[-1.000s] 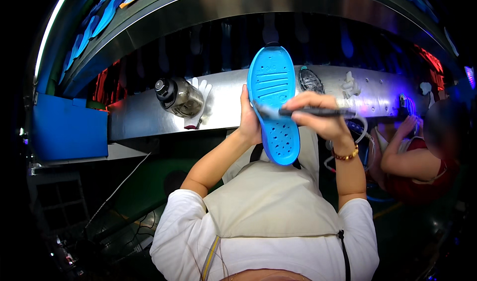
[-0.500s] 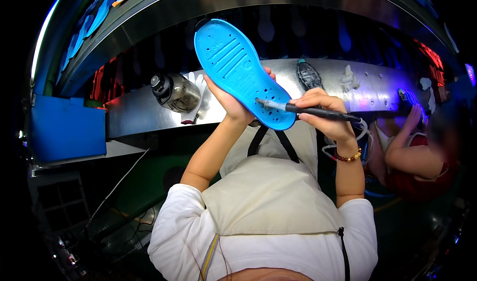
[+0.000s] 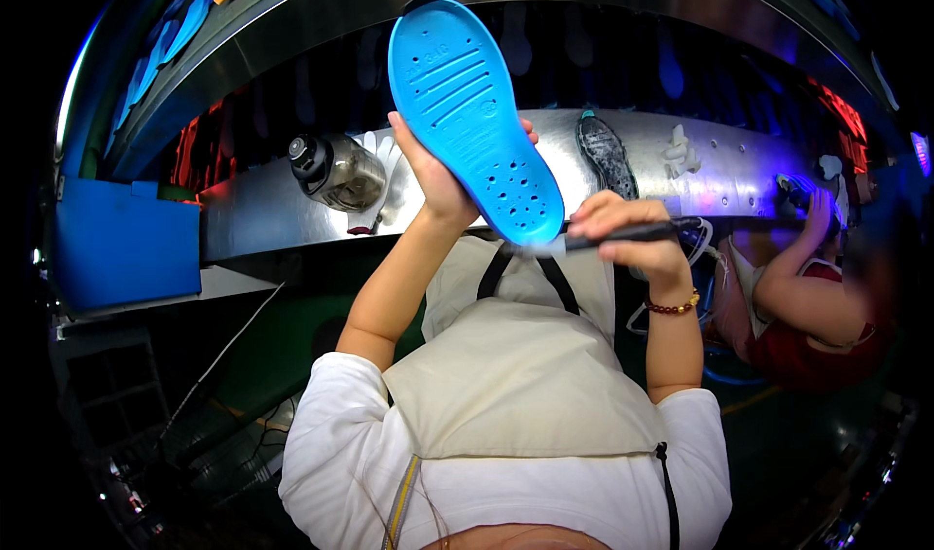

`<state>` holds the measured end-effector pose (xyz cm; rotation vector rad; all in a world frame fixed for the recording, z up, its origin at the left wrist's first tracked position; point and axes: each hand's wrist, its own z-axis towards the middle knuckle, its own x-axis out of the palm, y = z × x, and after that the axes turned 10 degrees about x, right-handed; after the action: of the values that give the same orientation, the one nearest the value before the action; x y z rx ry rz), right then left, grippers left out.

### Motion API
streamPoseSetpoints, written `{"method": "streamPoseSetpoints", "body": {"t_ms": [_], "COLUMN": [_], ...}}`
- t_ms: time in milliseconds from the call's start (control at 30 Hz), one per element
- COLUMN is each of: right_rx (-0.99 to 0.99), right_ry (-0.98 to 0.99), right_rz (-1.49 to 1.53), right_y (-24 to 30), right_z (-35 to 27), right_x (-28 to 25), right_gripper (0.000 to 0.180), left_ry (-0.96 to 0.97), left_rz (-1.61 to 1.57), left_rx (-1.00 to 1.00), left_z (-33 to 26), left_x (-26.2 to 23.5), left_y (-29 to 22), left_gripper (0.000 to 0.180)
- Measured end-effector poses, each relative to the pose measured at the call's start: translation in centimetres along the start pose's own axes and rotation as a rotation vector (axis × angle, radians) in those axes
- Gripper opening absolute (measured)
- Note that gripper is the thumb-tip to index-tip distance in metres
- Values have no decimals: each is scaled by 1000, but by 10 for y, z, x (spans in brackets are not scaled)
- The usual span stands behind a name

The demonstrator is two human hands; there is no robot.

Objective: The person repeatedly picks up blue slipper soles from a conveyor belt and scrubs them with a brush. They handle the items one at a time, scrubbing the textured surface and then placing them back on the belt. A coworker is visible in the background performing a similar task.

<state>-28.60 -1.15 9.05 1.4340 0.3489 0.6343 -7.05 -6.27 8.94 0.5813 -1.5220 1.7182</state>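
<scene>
Tilted blue sole [image 3: 472, 117] beside black-handled tool [image 3: 634, 233]

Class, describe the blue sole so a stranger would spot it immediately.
From the long metal bench, look to the left hand in front. It holds the blue sole. Unlike the dark sole-shaped piece lying on the bench, it is bright blue with a cluster of holes.

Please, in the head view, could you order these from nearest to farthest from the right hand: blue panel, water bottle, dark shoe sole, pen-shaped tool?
1. Pen-shaped tool: held in the right hand.
2. Dark shoe sole: beyond the hand, on the metal bench.
3. Water bottle: farther left on the bench.
4. Blue panel: at the far left.
</scene>
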Motion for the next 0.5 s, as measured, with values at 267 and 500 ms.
{"method": "streamPoseSetpoints", "body": {"t_ms": [267, 500], "right_rx": [100, 254], "right_ry": [-381, -47], "right_rz": [434, -237], "right_y": [-26, 28], "right_z": [1, -6], "right_x": [37, 13], "right_gripper": [19, 22], "left_ry": [-34, 168], "left_rz": [-204, -22], "left_rx": [-188, -487], "left_z": [-29, -17], "left_x": [4, -19], "left_y": [30, 6], "left_gripper": [75, 54]}}
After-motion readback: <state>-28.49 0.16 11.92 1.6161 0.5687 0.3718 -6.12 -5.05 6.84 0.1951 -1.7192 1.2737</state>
